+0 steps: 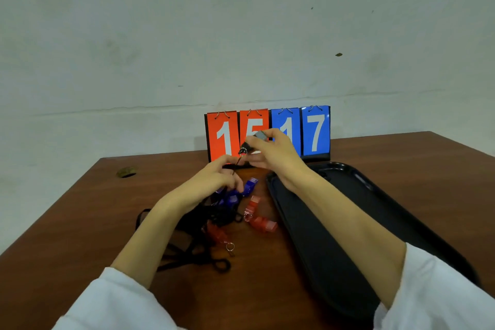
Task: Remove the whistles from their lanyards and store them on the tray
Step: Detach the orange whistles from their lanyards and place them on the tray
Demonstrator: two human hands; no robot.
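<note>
Head: right hand grips whistle, left hand pinches ring, beside tray rim.

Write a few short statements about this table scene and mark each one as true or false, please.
1. The right hand holds a dark whistle above the table. True.
2. The tray already holds the red whistles. False: they lie on the table, left of the tray.
3. The scoreboard shows 15 and 17. True.
4. The left hand rests flat on the tray. False: it pinches the metal ring under the dark whistle.
</note>
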